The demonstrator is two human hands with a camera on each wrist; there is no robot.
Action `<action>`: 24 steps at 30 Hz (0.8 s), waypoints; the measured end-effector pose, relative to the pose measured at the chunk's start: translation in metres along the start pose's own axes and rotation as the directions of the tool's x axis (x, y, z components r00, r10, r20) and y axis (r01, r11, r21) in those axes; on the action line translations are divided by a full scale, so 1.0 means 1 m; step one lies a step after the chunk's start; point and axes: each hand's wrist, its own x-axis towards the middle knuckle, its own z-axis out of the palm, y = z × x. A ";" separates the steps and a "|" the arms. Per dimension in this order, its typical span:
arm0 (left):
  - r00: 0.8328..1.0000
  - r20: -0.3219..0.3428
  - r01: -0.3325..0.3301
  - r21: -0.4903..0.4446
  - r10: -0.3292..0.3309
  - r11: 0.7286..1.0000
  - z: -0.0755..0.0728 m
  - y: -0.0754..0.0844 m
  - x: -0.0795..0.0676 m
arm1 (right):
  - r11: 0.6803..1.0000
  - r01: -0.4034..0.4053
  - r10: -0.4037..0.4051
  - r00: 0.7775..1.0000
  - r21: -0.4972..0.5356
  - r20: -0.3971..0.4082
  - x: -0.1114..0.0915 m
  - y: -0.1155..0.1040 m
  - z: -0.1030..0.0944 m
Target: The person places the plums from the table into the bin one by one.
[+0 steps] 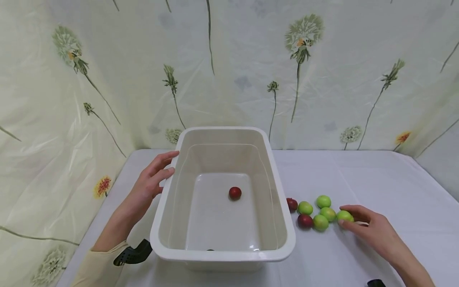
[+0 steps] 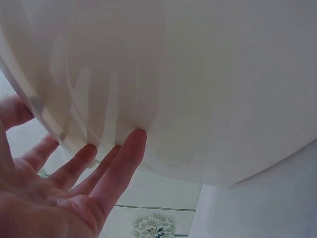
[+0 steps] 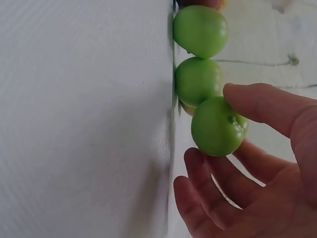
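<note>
A deep off-white plastic tub point(image 1: 222, 159) stands on the table with one dark red plum point(image 1: 234, 193) on its floor. My left hand point(image 1: 152, 179) touches the tub's left side near the rim; in the left wrist view its spread, nearly straight fingers point(image 2: 126, 163) rest against the outer wall. To the right of the tub, my right hand point(image 1: 373, 229) pinches a green plum point(image 3: 218, 126) between thumb and fingers, at the right end of a loose group. That group holds several other green plums point(image 1: 320, 223) and two dark red ones point(image 1: 305, 221).
A white cloth covers the table point(image 1: 394, 179). Behind it hangs a pale curtain point(image 1: 233, 67) printed with dandelions. The tub's right rim partly hides one red plum point(image 1: 292, 205). A small dark thing point(image 1: 210, 250) peeks above the tub's front rim from inside.
</note>
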 end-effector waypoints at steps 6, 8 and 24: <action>1.000 0.001 0.000 0.004 0.000 1.000 -0.001 0.000 0.000 | 0.999 0.053 -0.054 0.996 -0.010 -0.076 -0.002 -0.006 0.004; 1.000 0.002 0.000 0.000 0.000 1.000 -0.001 0.000 0.000 | 0.998 0.062 -0.062 0.994 -0.007 -0.091 -0.003 -0.009 0.006; 1.000 -0.001 0.001 -0.004 -0.001 1.000 0.000 -0.001 0.000 | 0.993 0.111 -0.104 0.978 0.033 -0.181 -0.004 -0.022 0.015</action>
